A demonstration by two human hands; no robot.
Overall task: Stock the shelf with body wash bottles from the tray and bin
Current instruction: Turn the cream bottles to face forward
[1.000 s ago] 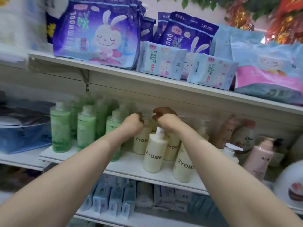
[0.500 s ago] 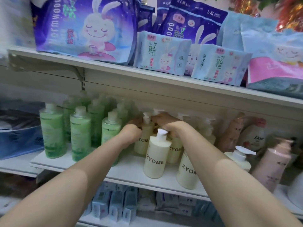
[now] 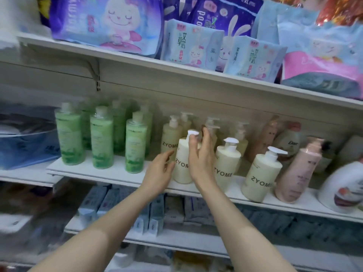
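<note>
Upright cream bottle [image 3: 181, 163] between both open hands, pump nozzle rightward.

Cream pump bottle [image 3: 181, 163] between the hands is showing black lettering and a white pump. Bottles [image 3: 226, 167] right of the grip are matching it in cream. Left of the grip, green bottles [image 3: 102, 142] are carrying pale caps. Far right, a pink bottle [image 3: 296, 173]. Above the grip, purple packs [image 3: 102, 22] are displaying rabbit prints. Shelf [image 3: 110, 174] is showing white.
</note>
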